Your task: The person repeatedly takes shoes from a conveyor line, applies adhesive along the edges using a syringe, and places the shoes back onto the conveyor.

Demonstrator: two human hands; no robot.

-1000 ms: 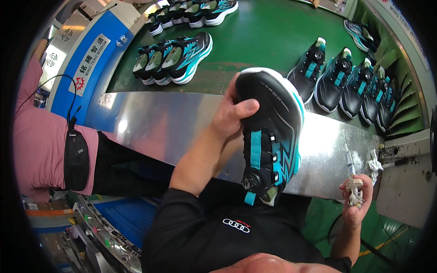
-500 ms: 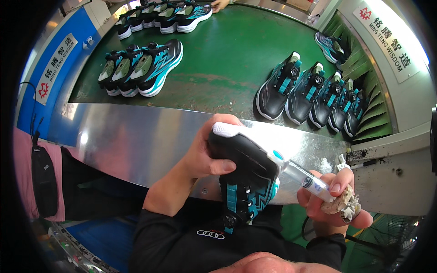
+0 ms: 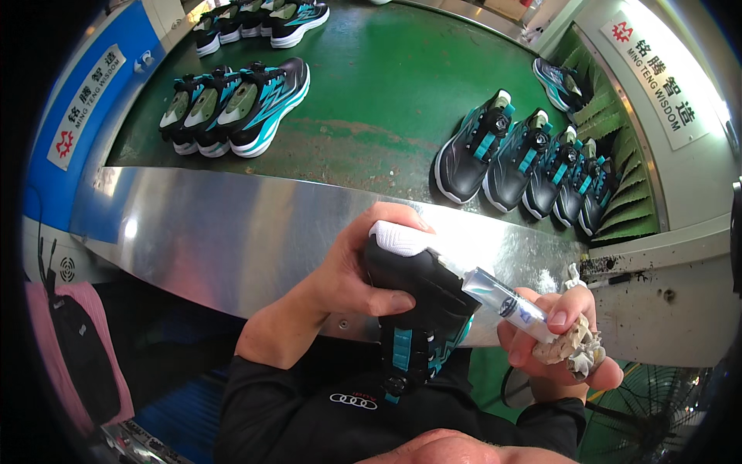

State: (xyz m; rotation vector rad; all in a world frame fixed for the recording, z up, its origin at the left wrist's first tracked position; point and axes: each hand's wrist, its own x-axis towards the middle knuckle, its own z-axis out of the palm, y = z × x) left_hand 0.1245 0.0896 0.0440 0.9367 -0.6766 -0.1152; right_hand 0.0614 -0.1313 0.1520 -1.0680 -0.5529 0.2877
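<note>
My left hand (image 3: pixel 362 271) grips a black sneaker (image 3: pixel 417 290) with turquoise trim by its toe end, thumb on the upper and fingers around the white sole. The shoe hangs toe-up, its dial and strap near my shirt. In my right hand (image 3: pixel 553 340) is a clear plastic syringe (image 3: pixel 506 303), slanting up and left. Its tip points at the seam between the upper and the sole near the toe; whether it touches is hard to tell. A crumpled, dirty whitish wad of tissue or cloth (image 3: pixel 573 349) is also tucked in the right fingers.
A steel ledge (image 3: pixel 209 224) lies before me, with a green work surface (image 3: pixel 363 100) beyond. Matching sneakers stand in rows at left (image 3: pixel 263 108), far left (image 3: pixel 297 25) and right (image 3: pixel 471 151). Green flaps (image 3: pixel 630 170) line the right side. A fan (image 3: pixel 653 410) stands lower right.
The syringe tip has moved up and left along the sole seam toward the toe, and the sneaker has turned slightly. The other person's hand at the far edge has gone from view.
</note>
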